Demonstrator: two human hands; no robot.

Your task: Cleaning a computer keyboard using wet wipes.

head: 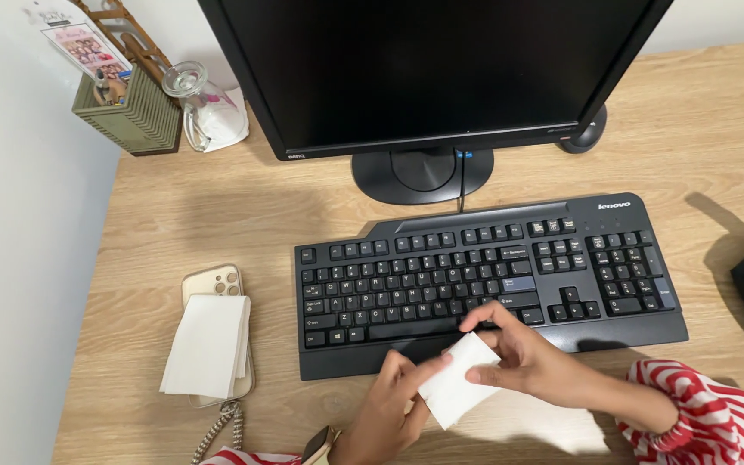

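Wooden desk (pixel 699 138), black keyboard (pixel 488 280) mid-frame. Both hands low center: left hand (pixel 387 416) and right hand (pixel 523 357) each pinching white tissue (pixel 458 381) by keyboard's front edge. Tissue stack (pixel 208 346) on phone (pixel 213 282), lower left.

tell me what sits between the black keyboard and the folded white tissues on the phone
Nothing: in the head view, only bare wooden desk lies between the black keyboard and the folded white tissues.

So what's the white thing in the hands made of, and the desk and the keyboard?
The white sheet, pinched by the left hand and right hand, looks like soft paper tissue or a wipe: thin, matte, folded. The desk seems wood or wood-look laminate, with pale grain lines. The keyboard looks like black plastic, smooth with a slight sheen.
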